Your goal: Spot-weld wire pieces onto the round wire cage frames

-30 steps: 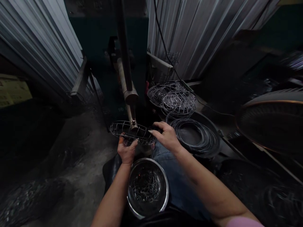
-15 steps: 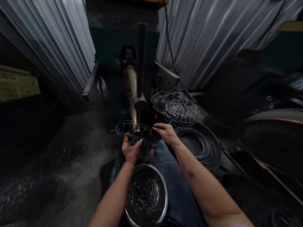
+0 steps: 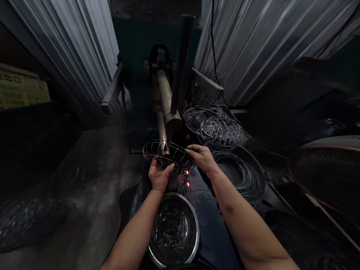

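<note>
A round wire basket [image 3: 152, 142] is held between my hands, its far side at the electrodes of a spot welder [image 3: 172, 119]. My left hand [image 3: 161, 176] closes on the basket's near left rim, thumb on top. At the right rim, my right hand [image 3: 203, 157] pinches with thumb and fingers; whether a small wire piece is also in that pinch I cannot make out. Two orange sparks [image 3: 188, 183] glow below the basket, over my jeans. Under my forearms sits a metal bowl [image 3: 195, 228] with many short bent wire pieces [image 3: 171, 227] in it.
To the right, finished-looking wire baskets [image 3: 221, 131] are piled behind a dark tub with wire rings [image 3: 242, 174]. A large round fan-like guard [image 3: 326, 168] stands further right. A yellow crate [image 3: 24, 88] is at far left, and a cable [image 3: 213, 45] hangs beside the welder.
Two sparks have appeared below the basket. The view has shifted slightly, so the welder and basket sit further right. Both hands keep their hold on the basket.
</note>
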A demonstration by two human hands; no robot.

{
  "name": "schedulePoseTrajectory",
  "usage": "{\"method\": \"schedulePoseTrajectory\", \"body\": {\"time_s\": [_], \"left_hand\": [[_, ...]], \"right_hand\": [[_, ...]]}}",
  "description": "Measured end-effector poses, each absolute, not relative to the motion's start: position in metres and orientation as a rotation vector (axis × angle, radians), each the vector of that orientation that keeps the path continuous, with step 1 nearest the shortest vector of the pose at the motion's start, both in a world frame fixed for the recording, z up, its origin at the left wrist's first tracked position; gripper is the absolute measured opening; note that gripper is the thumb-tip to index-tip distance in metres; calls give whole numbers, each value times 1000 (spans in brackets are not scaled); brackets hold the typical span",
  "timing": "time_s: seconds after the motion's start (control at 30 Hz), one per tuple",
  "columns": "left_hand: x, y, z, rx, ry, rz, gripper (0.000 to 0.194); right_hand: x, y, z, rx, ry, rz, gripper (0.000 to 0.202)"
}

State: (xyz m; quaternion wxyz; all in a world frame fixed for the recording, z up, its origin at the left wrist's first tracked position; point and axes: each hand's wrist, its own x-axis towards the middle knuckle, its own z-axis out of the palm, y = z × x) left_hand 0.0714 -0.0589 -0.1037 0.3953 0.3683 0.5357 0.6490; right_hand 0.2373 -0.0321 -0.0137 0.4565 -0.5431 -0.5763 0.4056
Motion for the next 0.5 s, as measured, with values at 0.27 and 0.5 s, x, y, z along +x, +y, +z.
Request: {"method": "schedulePoseTrajectory", "body": {"time_s": [0.27, 0.5], "left_hand": [[69, -62, -94, 771, 1277, 1657, 55], [69, -54, -100, 738, 1231, 1720, 59]], "right_hand": [[219, -36, 23, -1635, -1854, 389, 20], [209, -20, 27, -1654, -2014, 260, 19]]}}
